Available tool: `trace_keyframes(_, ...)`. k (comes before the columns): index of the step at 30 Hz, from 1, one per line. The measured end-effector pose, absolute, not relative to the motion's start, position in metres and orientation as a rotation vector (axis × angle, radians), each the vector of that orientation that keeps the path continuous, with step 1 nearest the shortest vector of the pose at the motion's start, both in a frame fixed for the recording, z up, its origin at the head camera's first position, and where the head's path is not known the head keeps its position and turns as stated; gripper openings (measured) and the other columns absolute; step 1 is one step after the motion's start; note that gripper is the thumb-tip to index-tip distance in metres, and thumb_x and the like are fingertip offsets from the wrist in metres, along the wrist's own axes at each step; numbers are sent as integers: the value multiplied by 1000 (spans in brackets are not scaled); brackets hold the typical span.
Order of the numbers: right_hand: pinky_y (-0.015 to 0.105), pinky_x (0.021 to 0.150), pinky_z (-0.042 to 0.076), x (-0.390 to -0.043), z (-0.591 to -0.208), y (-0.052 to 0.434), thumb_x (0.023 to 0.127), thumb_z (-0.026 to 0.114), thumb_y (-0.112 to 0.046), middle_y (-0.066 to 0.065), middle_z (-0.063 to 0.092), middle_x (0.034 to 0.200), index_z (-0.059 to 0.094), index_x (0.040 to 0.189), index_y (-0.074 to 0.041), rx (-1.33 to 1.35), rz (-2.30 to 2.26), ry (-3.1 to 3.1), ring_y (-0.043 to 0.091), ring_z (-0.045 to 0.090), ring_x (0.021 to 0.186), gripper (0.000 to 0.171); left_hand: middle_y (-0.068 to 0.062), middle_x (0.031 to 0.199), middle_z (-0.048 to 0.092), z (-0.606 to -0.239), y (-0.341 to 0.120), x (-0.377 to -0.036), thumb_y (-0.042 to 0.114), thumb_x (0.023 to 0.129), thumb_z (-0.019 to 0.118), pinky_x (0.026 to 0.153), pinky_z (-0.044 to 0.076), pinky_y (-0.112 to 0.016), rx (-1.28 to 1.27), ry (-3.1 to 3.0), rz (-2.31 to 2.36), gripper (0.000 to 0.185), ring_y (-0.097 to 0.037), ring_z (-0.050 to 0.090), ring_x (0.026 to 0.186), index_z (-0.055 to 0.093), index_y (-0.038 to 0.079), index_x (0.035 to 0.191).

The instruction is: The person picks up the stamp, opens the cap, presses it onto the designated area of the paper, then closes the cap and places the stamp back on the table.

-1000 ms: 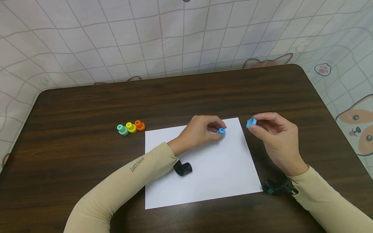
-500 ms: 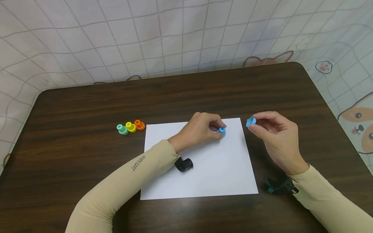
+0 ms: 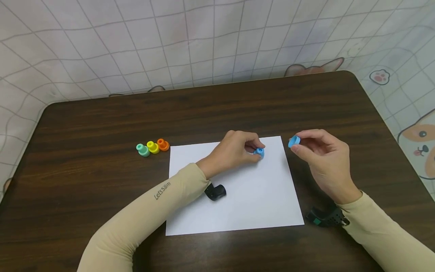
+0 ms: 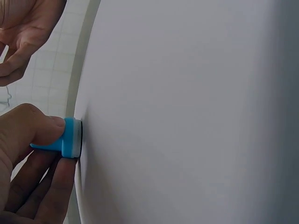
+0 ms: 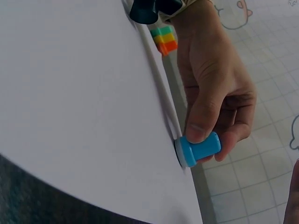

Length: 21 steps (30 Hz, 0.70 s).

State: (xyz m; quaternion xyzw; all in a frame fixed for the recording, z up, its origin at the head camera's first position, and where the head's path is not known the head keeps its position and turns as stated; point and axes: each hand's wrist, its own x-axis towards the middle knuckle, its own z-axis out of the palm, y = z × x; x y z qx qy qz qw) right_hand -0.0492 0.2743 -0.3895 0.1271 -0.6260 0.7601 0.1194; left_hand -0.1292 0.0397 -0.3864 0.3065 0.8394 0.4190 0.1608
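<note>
The left hand (image 3: 232, 152) pinches a blue knobbed stamp (image 3: 260, 152) on white rectangular paper (image 3: 261, 198), and the right hand (image 3: 325, 160) a round blue cap (image 3: 294, 142) right of the paper.

Small blue stamp (image 5: 204, 148) upright on white paper (image 3: 258, 200), blue cap (image 3: 293, 142) tilted nearby
</note>
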Motion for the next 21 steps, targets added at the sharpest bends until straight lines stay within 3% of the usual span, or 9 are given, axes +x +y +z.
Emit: trace_keyframes(21, 20, 90, 62, -50, -389, 274, 84, 65, 26, 7, 73, 108, 67, 116, 14, 373, 2250, -1817, 16, 71, 95, 35, -1, 104, 81, -385, 42, -126, 7, 89, 76, 86, 58, -12, 906, 2459, 1158, 16, -9, 74, 91, 77, 11, 104)
